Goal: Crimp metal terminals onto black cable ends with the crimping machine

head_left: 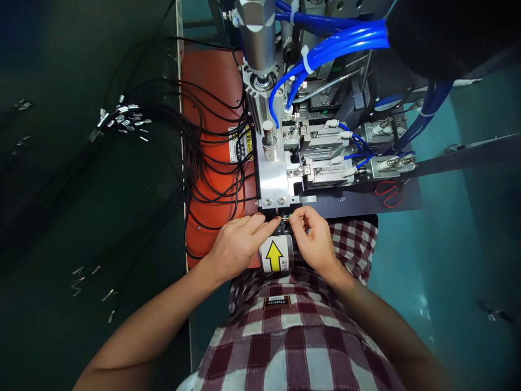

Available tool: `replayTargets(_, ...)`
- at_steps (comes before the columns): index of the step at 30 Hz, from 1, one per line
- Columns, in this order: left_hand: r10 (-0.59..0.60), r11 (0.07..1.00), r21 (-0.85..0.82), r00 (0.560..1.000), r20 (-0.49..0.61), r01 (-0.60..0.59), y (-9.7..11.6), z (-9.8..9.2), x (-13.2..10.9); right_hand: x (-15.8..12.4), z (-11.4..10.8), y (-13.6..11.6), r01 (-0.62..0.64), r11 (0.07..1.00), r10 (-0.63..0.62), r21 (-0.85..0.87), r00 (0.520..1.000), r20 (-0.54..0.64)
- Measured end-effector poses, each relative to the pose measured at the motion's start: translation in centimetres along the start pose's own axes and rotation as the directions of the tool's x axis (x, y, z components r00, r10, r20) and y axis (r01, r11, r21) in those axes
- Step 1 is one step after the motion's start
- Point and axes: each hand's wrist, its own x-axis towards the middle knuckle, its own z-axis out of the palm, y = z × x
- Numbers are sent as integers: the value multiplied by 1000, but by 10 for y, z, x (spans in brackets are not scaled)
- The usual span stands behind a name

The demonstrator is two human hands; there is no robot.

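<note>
At the front end of the machine, my left hand has its fingers curled and pressed together, with the index finger reaching to the feed spot; what it grips, if anything, is hidden. Facing it, my right hand pinches a small shiny piece with fine coloured strands between thumb and index finger. The piece is too small to make out exactly. Just below the fingertips is a white label with a yellow arrow. Right above them is the machine's silver metal block.
Black cables with metal-tipped ends loop across the red cover from the left. Blue air tubes arch overhead. Pneumatic slides sit to the right. Red-handled scissors lie on the dark plate.
</note>
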Motion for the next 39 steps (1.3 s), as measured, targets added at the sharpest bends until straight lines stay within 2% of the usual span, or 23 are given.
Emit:
replayTargets(4,13,1000,11,1000,-5,-13,1,0,1,-2,0,-6,42,988,-49,-151,998,-43)
replayTargets(7,19,1000,20,1000,1,-19,1,0,1,-2,1,-7,43,981,-55,-190,997,-60)
replayTargets(10,28,999,31,1000,8,-28,0,-1,1,1,2,-1,-47,999,47,-19,999,0)
replayTargets(13,38,999,27,999,9,-38,-1,-1,1,4,-1,7,-187,955,161,228,979,128)
replayTargets(15,44,999,17,999,10,-44,-2,-1,1,5,-4,11,-211,934,178,287,975,134)
replayTargets(21,50,998,24,999,-7,-50,-1,0,1,4,-5,7,-32,985,30,167,999,18)
replayTargets(28,49,999,17,999,2,-49,-1,1,0,4,0,5,159,987,-160,-19,986,-48)
replayTargets(30,49,999,16,999,-1,-49,-2,2,0,4,1,8,131,991,-130,22,991,-36)
replayTargets(34,51,999,10,999,1,-51,-2,2,-1,5,5,11,-11,980,9,200,1000,11)
replayTargets(39,64,998,9,998,23,-64,-3,3,-2,9,4,8,-196,928,176,316,980,91)
